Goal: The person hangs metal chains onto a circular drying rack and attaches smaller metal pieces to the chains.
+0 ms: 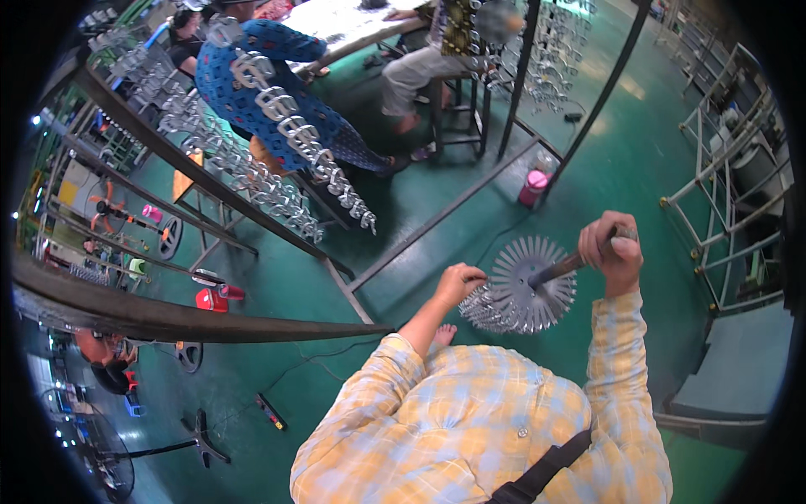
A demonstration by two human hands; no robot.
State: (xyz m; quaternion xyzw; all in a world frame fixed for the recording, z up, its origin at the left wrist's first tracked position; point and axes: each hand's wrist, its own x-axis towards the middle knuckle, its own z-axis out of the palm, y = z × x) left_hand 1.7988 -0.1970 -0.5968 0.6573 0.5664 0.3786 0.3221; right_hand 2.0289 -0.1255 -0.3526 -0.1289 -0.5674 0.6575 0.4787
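In front of me is a round grey metal disc (519,267) with narrow radial fins all around its rim. A dark rod (561,269) sticks out from its middle, and my right hand (611,254) is wrapped round the rod's outer end. A cluster of small shiny metal pieces (489,311) hangs along the disc's lower left side. My left hand (460,284) is at that edge with its fingers pinched together beside the pieces. What its fingertips hold, if anything, is too small to make out.
Dark metal rack bars (252,323) run along my left, with strings of curved shiny metal parts (294,126) hanging from them. People sit at a white table (353,29) ahead. A pink container (533,186) stands by a rack leg. A wheeled frame (701,193) is at right.
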